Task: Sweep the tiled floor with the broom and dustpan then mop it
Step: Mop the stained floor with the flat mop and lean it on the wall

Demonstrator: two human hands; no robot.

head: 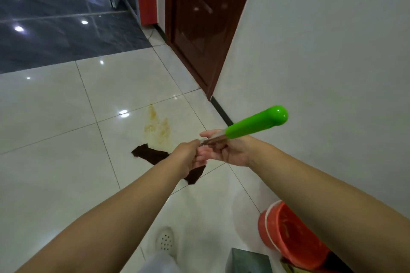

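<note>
Mop (255, 125) held out over the white tiled floor (55, 117), mid-scene, angled from upper right down toward the centre; bright green grip end sticks up and right, past the hands, toward the white wall (321, 51); below the green part the shaft turns thin and metallic, then vanishes between the hands; most of the shaft hidden. Dark brown mop head (150, 154) lies flat on the tiles just beyond and below the hands, its middle covered by the left hand and wrist; only the far-left end and a near tip show; the join of shaft to head cannot be made out.

Left hand (188, 157) reaches in from lower left, back of the hand up, fingers curled round the thin shaft; fingertips hidden. Right hand (226, 150) comes in from the right, palm turned up and toward the viewer, shaft lying across it just under the green grip; fingers look loosely spread, thumb on the far side; whether they close on the shaft cannot be told. Both forearms long, bare, outstretched.

Yellowish stain (157, 128) on the tile just beyond the mop head. Red bucket (288, 235) near right against the wall, partly behind the right forearm, cut by the bottom edge. White perforated shoe (165, 240) near bottom centre. Dark wooden door (199, 17) far, centre-right; dark grey tiles (55, 29) far left.
</note>
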